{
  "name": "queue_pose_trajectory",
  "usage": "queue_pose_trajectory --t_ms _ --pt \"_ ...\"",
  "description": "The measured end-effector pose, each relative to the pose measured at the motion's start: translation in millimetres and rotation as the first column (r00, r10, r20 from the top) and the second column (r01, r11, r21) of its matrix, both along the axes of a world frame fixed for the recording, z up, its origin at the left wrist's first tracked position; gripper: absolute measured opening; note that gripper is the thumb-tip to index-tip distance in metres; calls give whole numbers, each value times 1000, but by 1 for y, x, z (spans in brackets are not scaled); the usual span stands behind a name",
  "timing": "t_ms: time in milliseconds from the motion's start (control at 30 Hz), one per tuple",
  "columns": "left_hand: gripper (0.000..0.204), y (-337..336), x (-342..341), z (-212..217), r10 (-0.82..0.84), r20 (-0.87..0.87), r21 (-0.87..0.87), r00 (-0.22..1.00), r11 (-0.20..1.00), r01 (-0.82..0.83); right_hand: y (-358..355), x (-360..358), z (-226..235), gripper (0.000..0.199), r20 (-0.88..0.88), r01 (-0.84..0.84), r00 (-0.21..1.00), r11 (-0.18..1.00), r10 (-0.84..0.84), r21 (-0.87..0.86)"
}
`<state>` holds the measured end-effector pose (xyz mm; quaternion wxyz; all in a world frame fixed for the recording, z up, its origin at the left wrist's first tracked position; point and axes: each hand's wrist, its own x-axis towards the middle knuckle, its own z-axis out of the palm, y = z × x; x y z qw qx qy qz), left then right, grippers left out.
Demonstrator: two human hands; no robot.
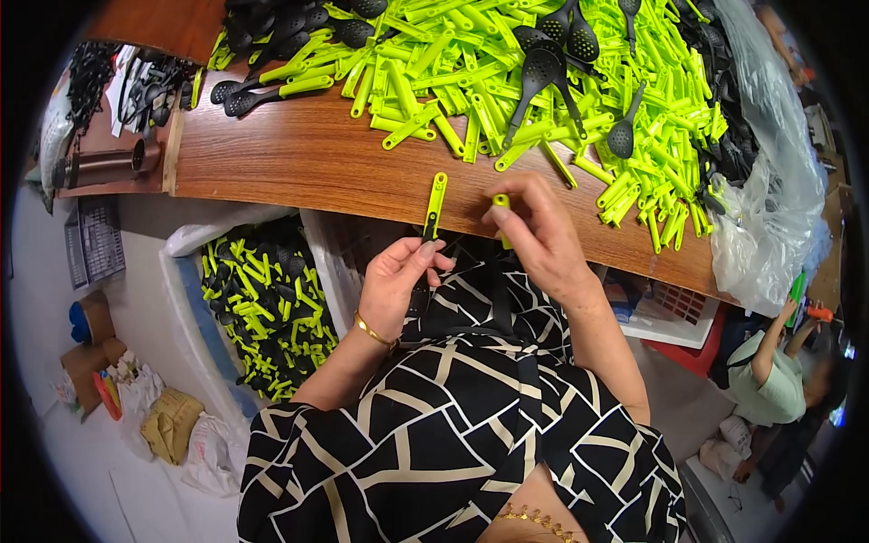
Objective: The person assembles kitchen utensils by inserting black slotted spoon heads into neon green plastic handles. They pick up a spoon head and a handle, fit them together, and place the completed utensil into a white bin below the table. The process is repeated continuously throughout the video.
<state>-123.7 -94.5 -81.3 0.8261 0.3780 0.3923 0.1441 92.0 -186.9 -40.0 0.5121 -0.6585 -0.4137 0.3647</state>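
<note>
My left hand (389,282) is closed around the black neck of a kitchen utensil. A lime-green handle piece (438,192) sits on the upper end of its black shaft and points toward the table. The utensil's head hangs below my fingers, dark against the dark clothing, so its kind is unclear. My right hand (543,237) pinches a second lime-green handle piece (501,201) between thumb and fingers, just right of the utensil and apart from it. Both hands are at the table's near edge.
Loose green handle pieces (453,81) heap across the wooden table (299,172), with black slotted spoons (541,71) on top. Green-handled utensils (272,95) lie left. Below stands a bin (192,299) of green-and-black utensils. Plastic sheeting (769,118) hangs right; another person (765,376) is beyond.
</note>
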Motion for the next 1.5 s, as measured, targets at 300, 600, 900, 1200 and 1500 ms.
queue_pose_trajectory --t_ms 300,600,900,1200,1500 --pt "22 4 1 -11 -51 -25 182 998 982 55 39 -12 -1 43 470 -36 876 987 107 -157" --pt "17 2 -1 -29 -65 35 254 997 966 54 45 -16 1 46 588 -48 793 979 159 -199" --pt "25 -6 -2 -26 8 65 202 998 979 -21 31 -20 5 48 525 -4 850 998 33 -56" --pt "38 -17 26 29 -166 158 198 973 971 134 5 -21 27 23 -473 166 881 955 -31 246" --pt "32 -20 39 29 -236 130 277 963 941 193 -2 -7 -1 22 -416 200 901 968 -122 151"
